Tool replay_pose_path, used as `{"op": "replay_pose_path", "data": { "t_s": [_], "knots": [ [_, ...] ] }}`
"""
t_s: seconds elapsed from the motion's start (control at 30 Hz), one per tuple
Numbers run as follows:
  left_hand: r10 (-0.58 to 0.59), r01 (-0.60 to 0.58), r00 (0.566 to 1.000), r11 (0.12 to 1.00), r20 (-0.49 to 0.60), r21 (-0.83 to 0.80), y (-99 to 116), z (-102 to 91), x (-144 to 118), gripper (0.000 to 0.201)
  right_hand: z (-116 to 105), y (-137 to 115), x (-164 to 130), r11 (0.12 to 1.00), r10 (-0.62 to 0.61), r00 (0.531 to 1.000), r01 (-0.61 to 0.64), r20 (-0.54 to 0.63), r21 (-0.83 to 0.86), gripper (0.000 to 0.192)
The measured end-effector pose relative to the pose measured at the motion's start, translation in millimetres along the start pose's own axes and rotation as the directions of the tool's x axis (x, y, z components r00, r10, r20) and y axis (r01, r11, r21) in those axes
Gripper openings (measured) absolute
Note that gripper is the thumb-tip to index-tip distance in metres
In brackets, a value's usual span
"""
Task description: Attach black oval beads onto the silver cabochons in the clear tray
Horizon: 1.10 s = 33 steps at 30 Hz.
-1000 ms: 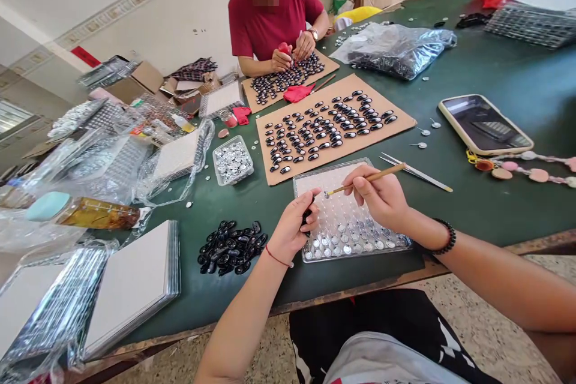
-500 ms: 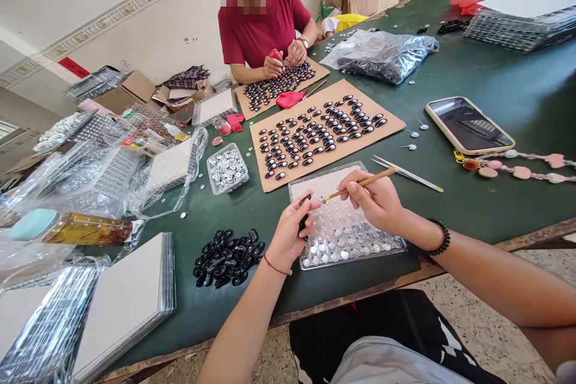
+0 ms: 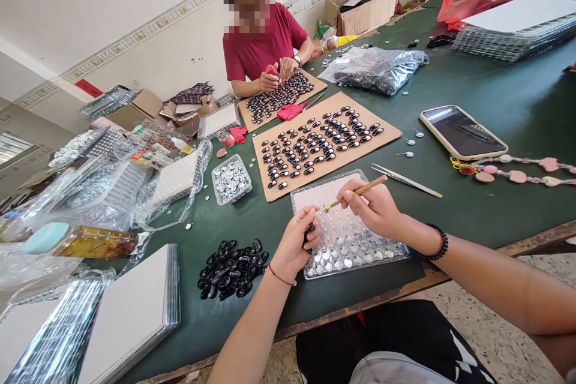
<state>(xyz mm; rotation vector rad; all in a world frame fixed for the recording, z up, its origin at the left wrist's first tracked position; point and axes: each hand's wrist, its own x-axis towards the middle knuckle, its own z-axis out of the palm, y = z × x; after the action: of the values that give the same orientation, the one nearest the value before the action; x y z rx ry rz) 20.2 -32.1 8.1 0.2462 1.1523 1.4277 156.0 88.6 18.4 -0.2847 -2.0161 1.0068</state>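
Observation:
My left hand [image 3: 293, 239] is curled round a shiny black oval piece [image 3: 309, 230], mostly covered by the fingers. Its thumb and forefinger come close together near a small silver disc [image 3: 324, 208]. In my right hand [image 3: 377, 211] is a thin wooden stick [image 3: 359, 191], held like a pen, its yellowish tip at that disc; whether they are joined, I cannot tell. Both hands are over a clear plastic tray [image 3: 315, 197] with rows of round silver pieces [image 3: 338, 264] along its near side. A heap of black oval pieces [image 3: 231, 270] lies left of my left forearm.
Cardboard [image 3: 265, 193] beyond the tray bears rows of black pieces with silver centres. A tub of silver discs [image 3: 231, 180], tweezers [image 3: 407, 181] and a phone [image 3: 463, 132] lie around. Across the table, a person in a red shirt [image 3: 265, 42] works over another board.
The left fingers have closed further over the black piece, which stood up more plainly before. The stick tip stays by the left fingertips. The camera view has shifted slightly.

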Motion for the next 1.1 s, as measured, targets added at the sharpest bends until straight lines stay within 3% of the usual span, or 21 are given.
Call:
{"op": "replay_pose_path", "data": {
  "t_s": [0.13, 0.37, 0.6, 0.73, 0.93, 1.1],
  "knots": [
    [0.018, -0.019, 0.999, 1.000, -0.035, -0.018, 0.0, -1.3, 1.2, 0.030, 0.8, 2.0, -1.0, 1.000, 0.006, 1.000, -0.006, 0.013, 0.012, 0.024],
    [-0.046, 0.034, 0.998, 0.979, -0.052, -0.200, 4.8, 0.1, -1.3, 0.029, 1.3, 2.1, -0.6, 1.000, -0.002, 0.999, 0.003, 0.034, -0.014, 0.024],
    [0.063, -0.065, 0.988, 0.998, -0.144, -0.010, -1.6, 0.9, 1.3, 0.035, 1.0, 1.4, 0.4, 1.000, -0.006, 1.000, 0.006, 0.019, 0.007, 0.023],
    [0.058, -0.062, 0.987, 0.998, -0.151, -0.022, -0.3, 2.9, 0.7, 0.034, -0.1, 0.2, 0.0, 1.000, -0.021, 1.000, 0.021, -0.002, 0.008, 0.023],
    [-0.002, -0.003, 0.998, 0.997, -0.070, -0.081, 2.5, 4.3, -3.2, 0.031, -0.5, 1.8, -0.4, 0.998, -0.067, 0.998, 0.067, 0.003, -0.002, 0.019],
    [0.008, -0.009, 0.999, 1.000, -0.046, -0.016, 2.5, 3.8, -3.9, 0.033, 0.2, 3.5, -2.5, 0.997, -0.076, 0.997, 0.076, 0.009, -0.012, 0.017]
  ]
}}
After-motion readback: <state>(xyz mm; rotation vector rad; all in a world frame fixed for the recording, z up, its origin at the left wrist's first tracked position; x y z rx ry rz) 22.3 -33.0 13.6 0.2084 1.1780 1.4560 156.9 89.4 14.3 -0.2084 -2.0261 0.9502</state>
